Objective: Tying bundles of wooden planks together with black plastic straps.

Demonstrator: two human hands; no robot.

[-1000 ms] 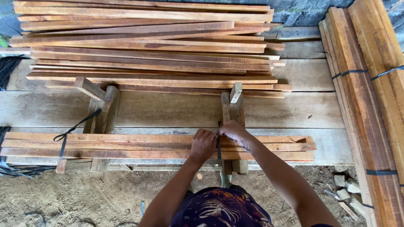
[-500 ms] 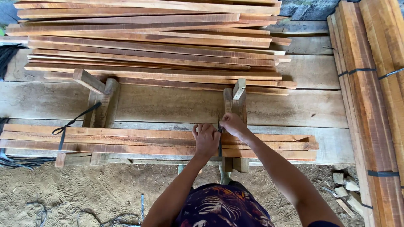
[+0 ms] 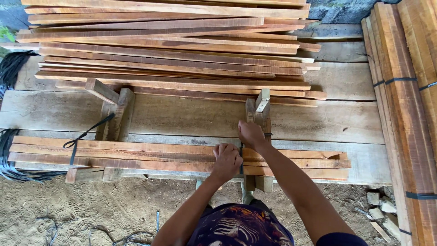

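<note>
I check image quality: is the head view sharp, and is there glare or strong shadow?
Head view: even, soft daylight, no glare; the slat bundle and both hands, left hand and right hand, look sharp; only faint shadows under the loose slats; straight boards bow slightly near the frame edges.

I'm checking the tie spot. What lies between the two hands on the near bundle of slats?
In the head view, a dark strap crosses the bundle between left hand and right hand.
</note>
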